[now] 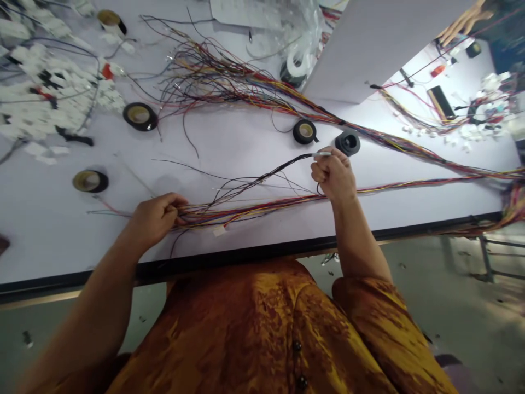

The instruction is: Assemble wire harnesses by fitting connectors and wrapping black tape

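Observation:
My left hand [158, 218] is closed around the loose end of a bundle of coloured wires [262, 207] near the table's front edge. The bundle runs right, past my other wrist. My right hand [337, 174] pinches a group of black wires [283, 166] at a pale, thin sleeve-like piece [322, 154], which sticks out from between thumb and finger. These black wires fan out leftward toward my left hand. A small white tag-like piece [220, 231] lies by the bundle. Just beyond my right hand are a roll of black tape [304, 132] and a dark grey roll [348, 143].
A second, thicker wire bundle [262, 101] crosses the table behind, its ends splayed. White connectors [49, 93] are heaped at the left, near more tape rolls [140, 116]. A pale upright panel [369, 44] stands at the back right; another person's hand [465, 22] shows beyond it.

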### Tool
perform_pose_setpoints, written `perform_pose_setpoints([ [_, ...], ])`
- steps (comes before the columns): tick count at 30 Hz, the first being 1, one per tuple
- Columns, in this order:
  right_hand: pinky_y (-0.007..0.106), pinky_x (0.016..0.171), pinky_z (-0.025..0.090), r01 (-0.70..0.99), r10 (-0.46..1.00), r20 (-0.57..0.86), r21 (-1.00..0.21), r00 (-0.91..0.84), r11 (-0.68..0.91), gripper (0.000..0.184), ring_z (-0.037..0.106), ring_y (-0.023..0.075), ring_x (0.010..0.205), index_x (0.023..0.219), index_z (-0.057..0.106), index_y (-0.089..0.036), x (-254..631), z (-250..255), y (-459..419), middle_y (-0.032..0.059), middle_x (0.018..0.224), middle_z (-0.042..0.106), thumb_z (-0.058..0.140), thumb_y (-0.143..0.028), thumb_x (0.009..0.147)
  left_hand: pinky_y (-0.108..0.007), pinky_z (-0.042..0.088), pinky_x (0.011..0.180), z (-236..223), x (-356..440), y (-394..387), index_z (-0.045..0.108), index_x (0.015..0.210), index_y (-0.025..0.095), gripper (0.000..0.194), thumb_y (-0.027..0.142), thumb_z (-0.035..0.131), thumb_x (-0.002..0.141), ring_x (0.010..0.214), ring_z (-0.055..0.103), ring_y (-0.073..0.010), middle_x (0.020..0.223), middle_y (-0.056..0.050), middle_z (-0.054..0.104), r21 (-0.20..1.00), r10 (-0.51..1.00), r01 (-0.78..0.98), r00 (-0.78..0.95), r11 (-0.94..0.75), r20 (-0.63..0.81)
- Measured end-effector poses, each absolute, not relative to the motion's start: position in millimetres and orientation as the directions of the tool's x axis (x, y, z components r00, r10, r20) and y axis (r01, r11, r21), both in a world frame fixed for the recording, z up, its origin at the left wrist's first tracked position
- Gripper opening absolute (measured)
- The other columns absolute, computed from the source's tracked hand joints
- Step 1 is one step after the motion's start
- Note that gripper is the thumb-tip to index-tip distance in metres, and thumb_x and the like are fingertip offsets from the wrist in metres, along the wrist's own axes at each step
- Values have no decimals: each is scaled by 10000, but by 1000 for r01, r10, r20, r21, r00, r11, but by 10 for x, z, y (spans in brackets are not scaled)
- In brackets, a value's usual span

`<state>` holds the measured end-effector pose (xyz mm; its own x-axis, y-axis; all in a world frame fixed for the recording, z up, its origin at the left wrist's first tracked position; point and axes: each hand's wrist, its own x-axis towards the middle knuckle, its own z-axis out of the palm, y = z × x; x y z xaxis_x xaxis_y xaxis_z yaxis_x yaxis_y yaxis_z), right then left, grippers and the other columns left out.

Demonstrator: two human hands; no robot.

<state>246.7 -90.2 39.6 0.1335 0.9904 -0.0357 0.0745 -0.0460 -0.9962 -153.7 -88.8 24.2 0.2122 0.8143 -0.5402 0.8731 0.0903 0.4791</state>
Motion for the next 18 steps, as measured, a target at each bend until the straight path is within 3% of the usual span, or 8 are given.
perform_pose_setpoints([
  [3, 238, 498, 260, 382, 972, -158, -921, -173, -81, 113, 332, 61, 487, 800, 652, -184, 2323, 403, -982, -65, 537, 418, 552, -211, 755, -310, 489, 828, 381, -1533, -986, 616, 1197, 196, 374, 349, 498, 877, 965, 678, -234, 1106, -50, 711, 413, 830, 909, 275, -60, -485],
  [6, 254, 595, 344, 603, 877, -284, -798, -388, 8, 132, 478, 78, 599, 845, 700, -151, 2096, 470, -1063, -14, 660, 583, 606, -219, 781, -389, 482, 949, 542, -1387, -1129, 551, 1308, 189, 468, 419, 537, 900, 1165, 601, -289, 1336, -104, 590, 373, 881, 897, 359, -235, -308],
  [8, 261, 620, 349, 667, 846, -306, -741, -436, 75, 144, 489, 79, 613, 868, 716, -145, 1951, 521, -1077, -2, 691, 614, 613, -223, 805, -418, 416, 1075, 584, -1197, -1232, 524, 1335, 174, 511, 437, 565, 899, 1285, 521, -299, 1399, -125, 542, 464, 854, 803, 493, -374, -164],
  [10, 260, 620, 346, 667, 816, -311, -736, -488, 118, 181, 482, 75, 607, 948, 724, -147, 1844, 573, -1068, -3, 711, 625, 639, -226, 810, -401, 392, 1109, 535, -961, -1320, 470, 1384, 178, 595, 460, 609, 878, 1305, 513, -277, 1406, -124, 549, 610, 785, 674, 606, -418, -131],
  [12, 257, 621, 355, 611, 791, -277, -778, -546, 149, 239, 492, 78, 627, 1018, 720, -153, 1790, 632, -1057, 2, 757, 635, 679, -265, 811, -363, 453, 1033, 411, -731, -1378, 407, 1427, 168, 676, 469, 629, 865, 1226, 583, -252, 1349, -123, 601, 738, 725, 582, 663, -343, -186],
  [14, 260, 638, 373, 564, 784, -226, -805, -578, 183, 211, 513, 88, 667, 978, 726, -162, 1800, 697, -1057, 12, 791, 637, 687, -308, 831, -325, 499, 898, 270, -563, -1403, 487, 1344, 156, 489, 416, 522, 932, 1031, 671, -219, 1131, -92, 702, 788, 710, 561, 661, -254, -242],
  [16, 268, 652, 384, 546, 833, -151, -813, -532, 201, 181, 522, 97, 687, 864, 715, -168, 1872, 749, -1066, 16, 769, 618, 651, -337, 874, -315, 489, 779, 173, -492, -1397, 590, 1191, 158, 356, 369, 396, 980, 849, 687, -214, 905, -67, 721, 729, 743, 644, 601, -232, -294],
  [18, 269, 619, 376, 501, 937, -29, -851, -349, 160, 261, 497, 96, 652, 800, 670, -180, 1984, 772, -1070, 10, 714, 572, 573, -382, 934, -304, 449, 695, 144, -526, -1371, 637, 1075, 167, 355, 361, 354, 983, 748, 667, -220, 771, -58, 692, 625, 790, 744, 521, -235, -324],
])
